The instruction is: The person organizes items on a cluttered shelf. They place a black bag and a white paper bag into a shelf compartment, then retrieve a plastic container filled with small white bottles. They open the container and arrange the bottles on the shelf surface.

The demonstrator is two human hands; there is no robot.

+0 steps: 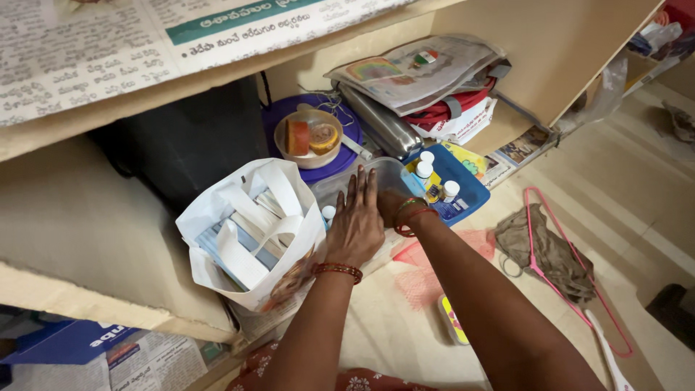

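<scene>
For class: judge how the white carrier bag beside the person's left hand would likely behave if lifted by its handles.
The white carrier bag looks soft: its sides crease and its handles droop, so it would probably sag. Packed upright with flat packets, it may be fairly heavy. The left hand rests beside it.

Single head view, looking steeply down, close over low shelf (108, 217) and floor (637, 210)

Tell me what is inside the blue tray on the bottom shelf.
The blue tray holds several small white-capped bottles and some yellow packets. The clear plastic container and the right hand cover its near left part, so anything there is hidden.
</scene>
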